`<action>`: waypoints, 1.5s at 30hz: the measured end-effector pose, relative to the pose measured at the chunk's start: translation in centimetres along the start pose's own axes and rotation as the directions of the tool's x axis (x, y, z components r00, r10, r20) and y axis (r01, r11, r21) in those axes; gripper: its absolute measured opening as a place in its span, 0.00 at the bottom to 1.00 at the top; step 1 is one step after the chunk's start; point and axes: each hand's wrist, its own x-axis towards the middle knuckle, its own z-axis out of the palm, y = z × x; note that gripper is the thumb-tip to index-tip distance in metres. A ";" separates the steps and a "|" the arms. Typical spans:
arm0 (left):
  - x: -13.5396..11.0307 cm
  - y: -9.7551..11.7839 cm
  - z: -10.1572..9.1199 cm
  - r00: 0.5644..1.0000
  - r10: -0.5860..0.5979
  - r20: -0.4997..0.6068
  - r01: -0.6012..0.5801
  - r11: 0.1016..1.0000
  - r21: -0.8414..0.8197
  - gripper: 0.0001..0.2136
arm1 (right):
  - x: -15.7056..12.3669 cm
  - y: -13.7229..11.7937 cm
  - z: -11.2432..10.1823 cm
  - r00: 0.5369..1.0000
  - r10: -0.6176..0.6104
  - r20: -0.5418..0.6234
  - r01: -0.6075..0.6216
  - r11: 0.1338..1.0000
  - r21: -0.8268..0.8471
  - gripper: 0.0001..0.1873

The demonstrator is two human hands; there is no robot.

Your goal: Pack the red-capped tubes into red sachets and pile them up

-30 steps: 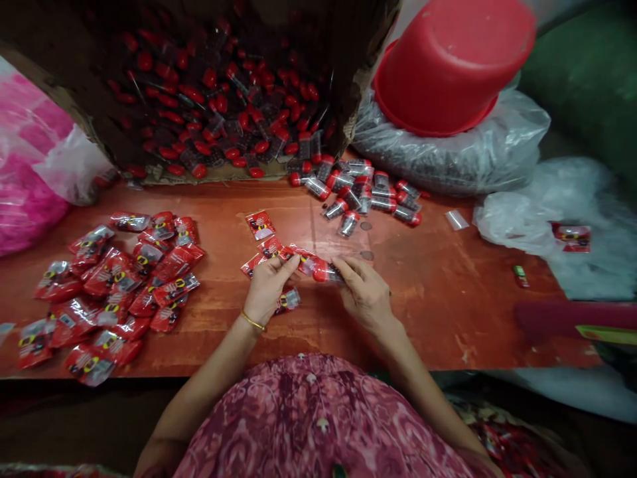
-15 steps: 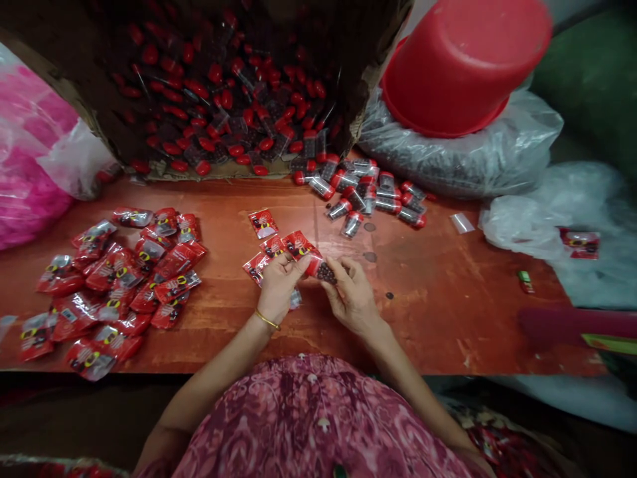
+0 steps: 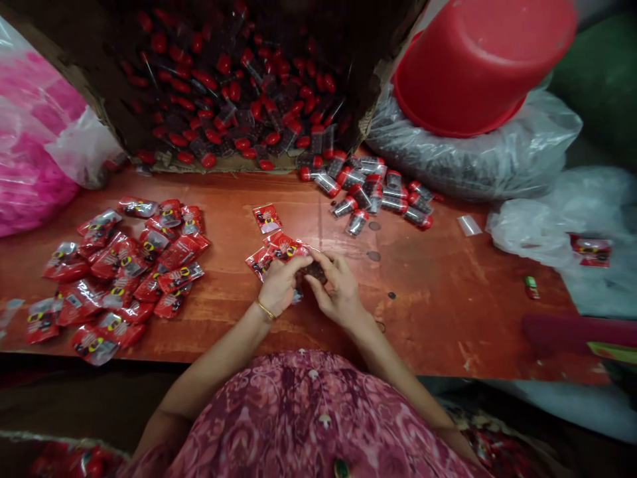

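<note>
Over the middle of the table, my two hands meet around a small clear bottle of dark beads (image 3: 314, 271). My right hand (image 3: 341, 292) grips the bottle from the right, thumb below and fingers above. My left hand (image 3: 279, 287) is closed at the bottle's other end, its thumb and finger pinching a printed red packet (image 3: 298, 251); the fingers partly hide both. Flat red packets (image 3: 258, 263) lie just beyond my left hand, and another packet (image 3: 267, 218) lies farther back. Loose red-capped bottles (image 3: 357, 223) are heaped beyond my right hand.
Filled red packets (image 3: 122, 265) are piled at the left. A tilted cardboard box (image 3: 368, 123) holds many red-capped bottles at the back. A red bucket (image 3: 478, 66) rests upside down on a plastic sack (image 3: 497, 162). A green lighter-like item (image 3: 531, 287) lies at the right.
The bottle has moved slightly left and in against the red packet, and my hands are closer together. My right fingers now reach over the top. The view has shifted a little.
</note>
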 end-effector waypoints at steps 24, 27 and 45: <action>-0.4 -0.3 -0.2 0.975 0.211 -0.066 -0.210 0.977 0.024 0.10 | 0.2 -1.4 3.4 0.973 0.229 0.014 -0.224 0.934 0.277 0.24; -0.5 0.0 -0.3 0.990 0.142 -0.013 -0.142 0.990 -0.017 0.10 | 0.2 -1.3 3.5 0.977 0.211 -0.023 -0.198 0.944 0.264 0.26; -1.7 0.4 -1.5 0.999 0.041 0.014 -0.039 0.993 -0.109 0.08 | 1.7 -1.1 4.8 0.836 0.528 0.146 -0.487 0.593 0.641 0.14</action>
